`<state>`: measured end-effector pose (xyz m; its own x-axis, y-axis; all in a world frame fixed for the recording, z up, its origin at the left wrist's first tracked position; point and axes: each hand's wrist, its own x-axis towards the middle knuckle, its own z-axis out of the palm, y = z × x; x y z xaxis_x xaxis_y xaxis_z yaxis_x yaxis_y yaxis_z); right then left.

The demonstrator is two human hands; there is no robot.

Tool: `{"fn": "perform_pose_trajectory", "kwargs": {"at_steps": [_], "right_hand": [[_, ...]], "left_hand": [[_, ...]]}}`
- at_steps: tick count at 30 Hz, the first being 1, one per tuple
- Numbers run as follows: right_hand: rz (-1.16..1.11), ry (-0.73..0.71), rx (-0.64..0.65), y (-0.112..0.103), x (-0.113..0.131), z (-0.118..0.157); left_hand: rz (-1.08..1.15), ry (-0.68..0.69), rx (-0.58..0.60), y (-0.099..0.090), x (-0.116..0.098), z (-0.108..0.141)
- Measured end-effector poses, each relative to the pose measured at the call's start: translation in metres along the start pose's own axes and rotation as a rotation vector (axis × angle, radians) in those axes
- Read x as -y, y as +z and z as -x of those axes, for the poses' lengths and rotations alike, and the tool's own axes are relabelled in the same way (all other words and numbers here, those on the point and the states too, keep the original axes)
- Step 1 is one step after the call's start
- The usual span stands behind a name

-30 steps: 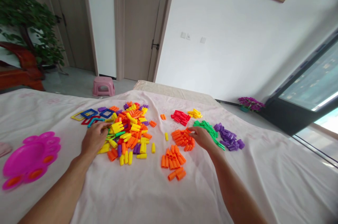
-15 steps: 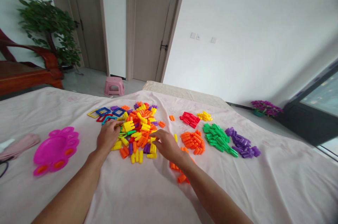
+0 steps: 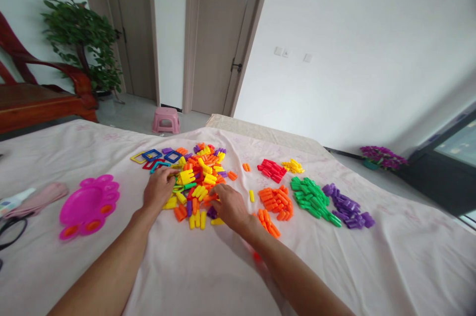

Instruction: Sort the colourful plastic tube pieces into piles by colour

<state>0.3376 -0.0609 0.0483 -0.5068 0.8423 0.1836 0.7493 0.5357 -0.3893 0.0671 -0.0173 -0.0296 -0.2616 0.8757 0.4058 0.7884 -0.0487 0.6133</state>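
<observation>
A mixed pile of yellow, orange, purple, red and green plastic pieces (image 3: 203,164) lies on the pale cloth. My left hand (image 3: 159,188) is at the pile's left side, its fingers closed on a yellow piece (image 3: 186,177). At the right side my right hand (image 3: 229,207) reaches in with bent fingers over orange and purple pieces; what its fingertips hold, if anything, is hidden. Further right are single-colour groups: red (image 3: 272,170), small yellow (image 3: 293,166), orange (image 3: 275,202), green (image 3: 312,197) and purple (image 3: 347,207).
Square coloured frames (image 3: 151,155) lie behind my left hand. A magenta tray (image 3: 84,202) with orange spots sits at the left, beside a pink cloth item (image 3: 52,194) and a black loop (image 3: 14,231). A pink stool (image 3: 165,119) stands beyond the covered surface.
My right hand has moved slightly inward and lower over the pile's right edge. My left hand stays by the yellow piece. The whole view has shifted a little.
</observation>
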Motion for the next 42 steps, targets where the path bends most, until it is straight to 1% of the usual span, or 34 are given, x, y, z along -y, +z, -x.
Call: {"fn": "perform_pose_trajectory", "kwargs": {"at_steps": [4,8,17,27,32,34,38,40,42], "right_hand": [[-0.123,0.013,-0.052,-0.003,-0.007,0.008],[-0.152,0.011,-0.078,-0.006,-0.010,0.014],[-0.086,0.009,-0.003,-0.011,-0.011,0.021],[0.005,0.097,-0.010,-0.023,-0.009,0.024],[-0.032,0.106,0.034,-0.025,-0.010,0.027],[-0.081,0.089,0.026,-0.026,-0.013,0.028],[-0.201,0.092,-0.066,-0.035,-0.028,0.029],[-0.271,0.136,-0.114,-0.042,-0.044,0.029],[-0.336,0.201,-0.150,-0.051,-0.065,0.029]], "left_hand": [[-0.007,-0.020,0.017,-0.001,0.000,0.000],[-0.010,-0.030,0.028,-0.001,-0.001,0.000],[-0.008,-0.008,0.037,-0.001,0.001,-0.001],[-0.014,-0.013,0.023,-0.004,-0.003,0.000],[-0.038,-0.002,0.026,-0.003,-0.001,-0.001],[-0.046,0.008,0.025,-0.003,-0.001,-0.001],[-0.049,0.026,0.022,-0.002,0.000,-0.002],[-0.053,0.026,0.021,-0.002,0.001,-0.002],[-0.059,0.023,0.023,-0.001,0.002,-0.002]]}}
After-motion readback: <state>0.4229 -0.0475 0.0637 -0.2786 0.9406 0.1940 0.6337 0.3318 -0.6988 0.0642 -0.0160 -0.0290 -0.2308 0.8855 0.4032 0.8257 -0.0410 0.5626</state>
